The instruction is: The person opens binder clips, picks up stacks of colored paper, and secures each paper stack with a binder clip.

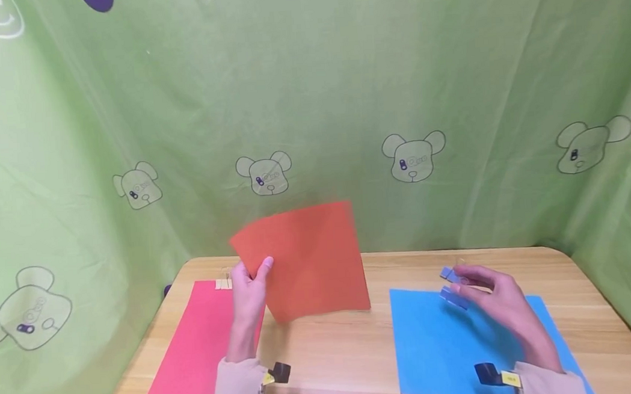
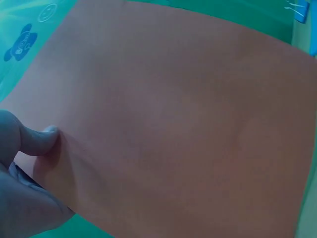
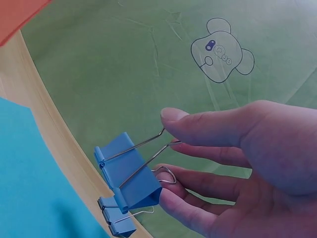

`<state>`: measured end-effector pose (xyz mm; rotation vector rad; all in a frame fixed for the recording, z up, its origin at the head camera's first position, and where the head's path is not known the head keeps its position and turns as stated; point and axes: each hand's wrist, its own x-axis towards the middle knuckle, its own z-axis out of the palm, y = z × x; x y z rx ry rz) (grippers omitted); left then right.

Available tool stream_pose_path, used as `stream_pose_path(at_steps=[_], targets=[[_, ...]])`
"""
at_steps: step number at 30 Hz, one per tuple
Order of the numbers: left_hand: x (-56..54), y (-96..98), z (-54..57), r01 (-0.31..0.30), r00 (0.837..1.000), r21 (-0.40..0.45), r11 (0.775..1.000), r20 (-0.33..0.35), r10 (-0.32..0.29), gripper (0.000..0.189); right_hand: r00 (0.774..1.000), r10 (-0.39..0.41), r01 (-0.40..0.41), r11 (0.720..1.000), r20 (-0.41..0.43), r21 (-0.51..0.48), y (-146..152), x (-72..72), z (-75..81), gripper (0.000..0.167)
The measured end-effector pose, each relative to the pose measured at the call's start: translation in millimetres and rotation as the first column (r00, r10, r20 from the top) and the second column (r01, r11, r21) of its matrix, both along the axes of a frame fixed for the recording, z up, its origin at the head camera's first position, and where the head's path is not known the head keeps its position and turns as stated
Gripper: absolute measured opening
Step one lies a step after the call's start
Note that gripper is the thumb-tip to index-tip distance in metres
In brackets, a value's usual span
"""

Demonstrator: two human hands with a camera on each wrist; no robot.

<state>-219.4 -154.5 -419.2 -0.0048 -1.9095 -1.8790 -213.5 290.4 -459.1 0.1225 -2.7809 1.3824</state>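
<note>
An orange sheet of paper (image 1: 314,263) is held up over the middle of the table. My left hand (image 1: 249,291) pinches its left edge, thumb on the near face and the other fingers mostly hidden behind. In the right wrist view, my right hand (image 3: 223,153) grips a blue binder clip (image 3: 131,173) by its wire handles, its jaws pointing left. This clip hangs over the far part of the blue paper (image 1: 438,346). A second blue binder clip (image 3: 116,218) shows lower, on the wood beside the blue paper's far edge.
Pink paper (image 1: 194,349) lies on the left of the wooden table (image 1: 331,365), with a cream binder clip (image 1: 223,284) at its far edge. A green curtain (image 1: 331,99) printed with bear heads hangs close around the table's back and sides.
</note>
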Motion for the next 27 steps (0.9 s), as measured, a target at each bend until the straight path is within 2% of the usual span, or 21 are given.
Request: stream_pose_path(at_steps=[6,10,15,19,21,23,27], targets=[[-0.6,0.6,-11.1,0.045,0.999,-0.053,0.998,0.000,-0.045,0.012,1.000,0.006,-0.006,1.000,-0.009,-0.013,0.4,0.3,0.0,0.065],[-0.4,0.7,-14.0,0.068,0.998,-0.062,0.996,-0.005,-0.069,0.012,1.000,0.000,0.000,1.000,-0.009,-0.016,0.6,0.9,0.6,0.064],[1.1,1.8,-0.4,0.039,0.998,-0.111,0.993,-0.038,-0.044,0.012,1.000,0.003,-0.004,1.000,-0.011,-0.015,0.7,1.0,2.0,0.064],[-1.7,2.9,20.3,0.023,0.990,-0.236,0.972,-0.133,-0.056,0.008,1.000,0.003,-0.003,1.000,-0.010,-0.015,0.8,1.9,3.9,0.063],[-4.1,4.4,31.7,0.010,0.978,-0.344,0.939,-0.192,-0.081,0.007,1.000,0.000,0.000,1.000,-0.008,-0.014,1.0,2.6,4.7,0.062],[-6.2,7.6,42.4,-0.004,0.961,-0.460,0.888,-0.248,-0.124,0.010,1.000,0.000,0.000,1.000,-0.008,-0.013,1.3,3.3,5.3,0.063],[-8.7,18.7,59.0,-0.065,0.917,-0.667,0.742,-0.333,-0.219,0.015,1.000,0.004,-0.004,1.000,-0.010,-0.006,2.2,3.7,5.4,0.064]])
